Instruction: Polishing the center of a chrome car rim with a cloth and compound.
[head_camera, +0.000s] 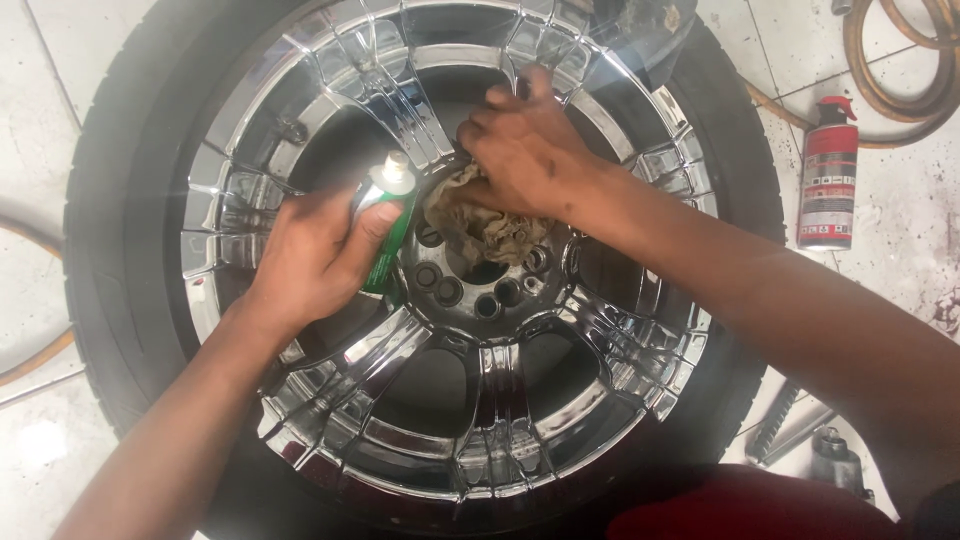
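Head view: a chrome wheel (470, 400) with its black tyre (110, 220) lies flat on a pale tiled floor (60, 60), face up, filling most of the picture. The left hand (315, 255) is closed around a small green tube (385, 225) with a white cap, thumb across its front and fingers wrapped behind, holding it upright just left of the hub. The right hand (520, 150) presses a stained tan rag (490, 225) onto the hub, fingers bent and bunched over the cloth near the base of an upper spoke.

The rag looks soft and limp; it should crumple to any shape and is best gripped as a wad under the fingertips, as it is now. The tube seems light and squeezable, so a firm hold around its middle could force its contents out; the capped end is the stiffer place to steady it. The chrome looks hard and slick, with sharp-edged ribs on the spokes that could snag cloth or knuckles. The wheel with tyre is probably heavy and unlikely to shift under rubbing.

The lug holes (470, 290) ring the hub just below the rag, partly covered by it. To the right, well apart from the hands, a red and grey spray can (828, 175) lies on the floor beside a coiled tan hose (900, 70). Metal tools (810, 440) lie at the lower right, near the tyre's edge. A red garment (740, 505) shows at the bottom edge. Nothing stands between the hands and the hub.
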